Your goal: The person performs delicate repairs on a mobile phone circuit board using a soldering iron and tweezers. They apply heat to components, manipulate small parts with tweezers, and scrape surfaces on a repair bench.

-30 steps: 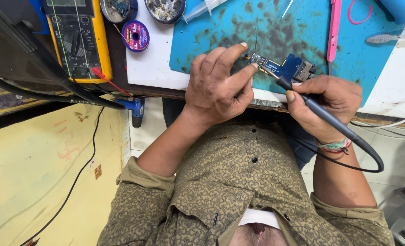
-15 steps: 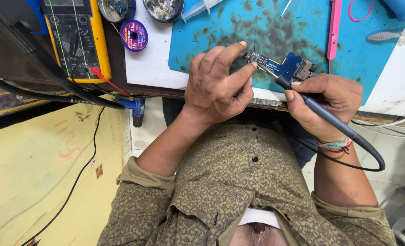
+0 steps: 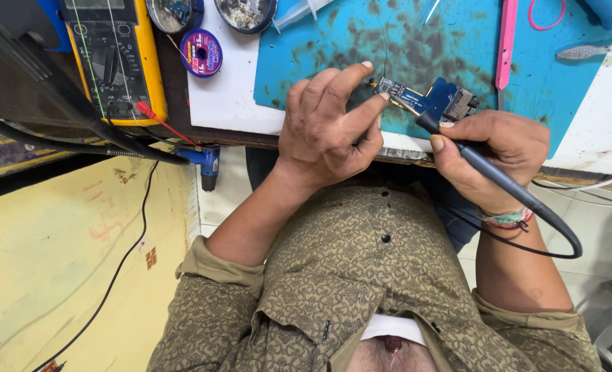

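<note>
While the small blue circuit board [image 3: 426,98] is kept at the near edge of the stained blue mat [image 3: 457,41], its 9 o'clock end is pinched between the fingers of the left hand [image 3: 330,127], closed on it as half a second earlier. At its 5 o'clock side, the soldering iron [image 3: 488,169] is clamped in the right hand [image 3: 495,155], tip on the board; nothing has visibly shifted, so the joint is judged unfinished. A yellow multimeter [image 3: 113,58] lies toward 10 o'clock.
</note>
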